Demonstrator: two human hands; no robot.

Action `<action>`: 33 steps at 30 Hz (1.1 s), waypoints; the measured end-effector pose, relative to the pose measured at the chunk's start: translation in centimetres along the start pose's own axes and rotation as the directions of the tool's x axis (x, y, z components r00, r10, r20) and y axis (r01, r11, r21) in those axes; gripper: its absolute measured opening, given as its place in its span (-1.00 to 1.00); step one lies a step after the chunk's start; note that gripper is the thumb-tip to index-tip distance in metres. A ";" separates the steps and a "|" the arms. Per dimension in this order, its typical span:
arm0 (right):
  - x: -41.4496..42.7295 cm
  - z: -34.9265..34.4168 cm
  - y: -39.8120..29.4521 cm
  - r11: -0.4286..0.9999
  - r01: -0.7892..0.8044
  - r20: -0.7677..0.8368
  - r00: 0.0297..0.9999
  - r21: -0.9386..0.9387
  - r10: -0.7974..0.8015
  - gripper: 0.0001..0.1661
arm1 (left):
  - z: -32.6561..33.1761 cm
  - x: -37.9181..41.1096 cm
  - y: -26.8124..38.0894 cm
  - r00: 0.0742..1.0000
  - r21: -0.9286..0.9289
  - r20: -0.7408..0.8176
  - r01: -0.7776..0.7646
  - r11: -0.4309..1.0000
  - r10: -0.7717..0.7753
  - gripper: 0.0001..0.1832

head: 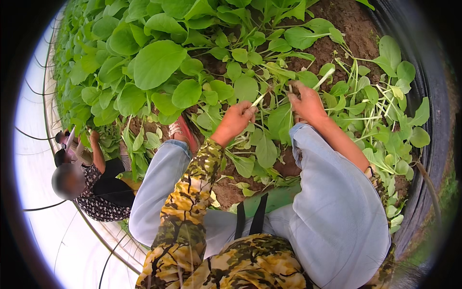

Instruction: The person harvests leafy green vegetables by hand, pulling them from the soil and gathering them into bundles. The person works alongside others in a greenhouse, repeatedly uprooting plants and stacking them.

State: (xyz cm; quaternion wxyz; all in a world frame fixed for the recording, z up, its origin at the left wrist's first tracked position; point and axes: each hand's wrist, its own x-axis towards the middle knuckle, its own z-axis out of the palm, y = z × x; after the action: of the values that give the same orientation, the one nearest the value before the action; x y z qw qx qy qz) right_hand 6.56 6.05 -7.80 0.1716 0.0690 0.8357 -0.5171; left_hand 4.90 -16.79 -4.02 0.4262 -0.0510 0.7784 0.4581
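My left hand (236, 121) is closed around a leafy green plant, whose pale stalk (258, 100) pokes out past the thumb toward the right. Thin roots show at the stalk's tip. Just across from it, my right hand (306, 103) has its fingers bent toward those roots, and whether they pinch anything is unclear. A second whitish stalk (326, 77) juts out beside the right hand's knuckles. Under and between both hands lie broad green leaves (279, 121), partly covered by my fingers.
Dense standing leafy greens (158, 65) fill the upper left. Pulled plants (379, 115) lie heaped at right, beside black plastic sheeting (429, 155). Brown soil (335, 21) shows at the top. Another person (104, 188) crouches at left near the white plastic wall (47, 231), with others beyond.
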 end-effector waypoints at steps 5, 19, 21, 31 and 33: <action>0.7 0.5 -1.9 0.921 -0.254 0.367 0.920 0.297 0.136 -0.64 | 2.5 -0.7 0.5 0.978 0.306 -0.075 -0.164 0.938 0.196 -0.80; -0.6 1.7 2.1 0.995 0.092 0.164 0.982 0.043 -0.097 -0.56 | -4.3 4.3 12.1 0.914 0.994 -0.032 -0.015 0.111 0.404 -0.88; -0.5 1.6 2.1 0.994 0.106 0.181 0.978 -0.001 -0.104 -0.57 | -6.9 8.2 11.7 0.898 0.999 0.034 -0.039 0.001 0.439 -0.85; -1.1 1.4 2.1 0.998 -0.055 0.183 0.981 -0.011 0.056 -0.68 | -11.8 15.8 3.8 0.983 0.964 -0.059 0.101 -0.245 0.171 -0.84; -1.0 1.4 1.9 0.998 -0.039 0.181 0.982 -0.046 0.046 -0.69 | -11.7 16.0 3.6 0.982 0.967 -0.113 0.143 -0.212 0.148 -0.81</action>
State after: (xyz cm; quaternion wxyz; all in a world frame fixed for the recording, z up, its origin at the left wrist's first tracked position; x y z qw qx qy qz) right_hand 8.37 5.75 -9.57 0.2598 0.0355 0.8255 -0.4998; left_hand -14.12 -18.61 -10.39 0.2306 0.2587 0.8796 -0.3258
